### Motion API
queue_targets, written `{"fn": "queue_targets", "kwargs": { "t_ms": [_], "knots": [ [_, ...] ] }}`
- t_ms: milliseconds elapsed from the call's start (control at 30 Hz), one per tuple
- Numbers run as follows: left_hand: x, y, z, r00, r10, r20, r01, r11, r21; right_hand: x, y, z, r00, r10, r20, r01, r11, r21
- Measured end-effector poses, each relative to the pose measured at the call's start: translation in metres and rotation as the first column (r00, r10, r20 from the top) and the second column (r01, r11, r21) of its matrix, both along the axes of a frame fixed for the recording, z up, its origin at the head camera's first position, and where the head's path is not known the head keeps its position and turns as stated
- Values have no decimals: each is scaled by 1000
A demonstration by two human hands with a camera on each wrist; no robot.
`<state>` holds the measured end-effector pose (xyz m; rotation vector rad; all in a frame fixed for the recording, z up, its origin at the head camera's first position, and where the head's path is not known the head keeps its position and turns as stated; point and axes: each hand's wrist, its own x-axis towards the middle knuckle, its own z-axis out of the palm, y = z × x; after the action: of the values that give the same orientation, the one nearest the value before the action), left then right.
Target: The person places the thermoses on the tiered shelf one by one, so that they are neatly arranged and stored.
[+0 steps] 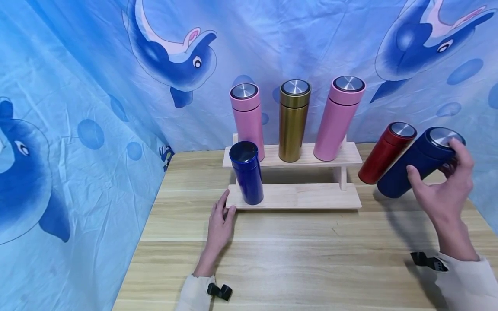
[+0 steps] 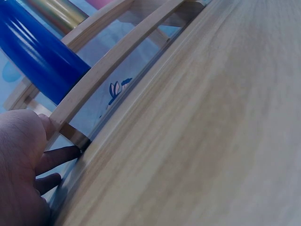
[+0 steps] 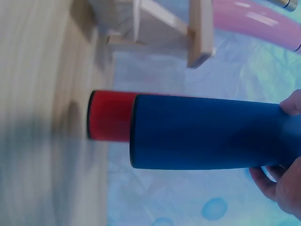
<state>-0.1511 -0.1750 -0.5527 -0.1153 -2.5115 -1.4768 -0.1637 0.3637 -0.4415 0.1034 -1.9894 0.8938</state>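
My right hand (image 1: 447, 185) grips a dark blue thermos flask (image 1: 408, 166) near its steel-topped lid. In the right wrist view, the flask's base hangs off the tabletop, overlapping a red thermos flask (image 3: 109, 115) behind it. My left hand (image 1: 219, 226) touches the left end of a two-tier wooden rack (image 1: 311, 196), its fingers extended by the front corner. Beside that hand, a shiny blue flask (image 1: 249, 177) stands on the lower shelf. The upper shelf carries a pink flask (image 1: 249, 123), a gold flask (image 1: 292, 125) and another pink flask (image 1: 337, 123).
The red flask stands on the wooden table (image 1: 292, 255), right of the rack. A blue cloth with cartoon dolphins (image 1: 175, 56) hangs behind the table and along its left side.
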Motion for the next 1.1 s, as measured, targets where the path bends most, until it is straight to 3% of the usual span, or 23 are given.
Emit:
{"fn": "queue_targets", "kwargs": {
  "t_ms": [267,667,933,1100],
  "knots": [
    [-1,0,-2,1000,-7,-10,7,1000,1,8,-27,18,997,56,-54,-57,998,-19],
    [-3,1,-3,998,-13,-61,12,1000,-10,13,-71,28,981,173,-87,-180,980,-83],
    [-2,2,-1,999,-8,-51,7,1000,-16,11,-93,25,962,253,-98,-257,966,-24],
    [-2,2,-1,998,-9,-60,8,1000,-13,10,-104,22,949,310,-61,-309,951,14]
  ]
}}
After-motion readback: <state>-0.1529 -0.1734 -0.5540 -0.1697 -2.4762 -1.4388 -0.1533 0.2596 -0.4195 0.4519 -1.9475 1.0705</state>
